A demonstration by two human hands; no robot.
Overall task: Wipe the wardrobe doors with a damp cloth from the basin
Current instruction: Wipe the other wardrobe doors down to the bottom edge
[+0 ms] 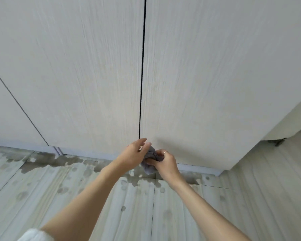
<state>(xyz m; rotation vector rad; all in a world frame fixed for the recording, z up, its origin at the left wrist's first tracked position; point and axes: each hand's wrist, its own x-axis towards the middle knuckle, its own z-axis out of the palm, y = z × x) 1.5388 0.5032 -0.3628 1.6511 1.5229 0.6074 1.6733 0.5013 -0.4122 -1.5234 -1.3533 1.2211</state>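
Two pale wood-grain wardrobe doors fill the view, the left door [87, 75] and the right door [215, 75], split by a dark vertical gap. Low down near the foot of that gap, a bunched grey cloth [150, 163] sits between my hands. My right hand [165, 162], with a ring on one finger, grips the cloth with curled fingers. My left hand [133, 153] lies against the cloth's left side with its fingers stretched out toward the door. No basin is in view.
A further door panel [10, 110] stands at far left. A grey plinth [94, 154] runs under the doors. The light wood-look floor [76, 197] shows dark wet patches and drops near the wardrobe. A pale wall and a door corner [288, 122] stand at right.
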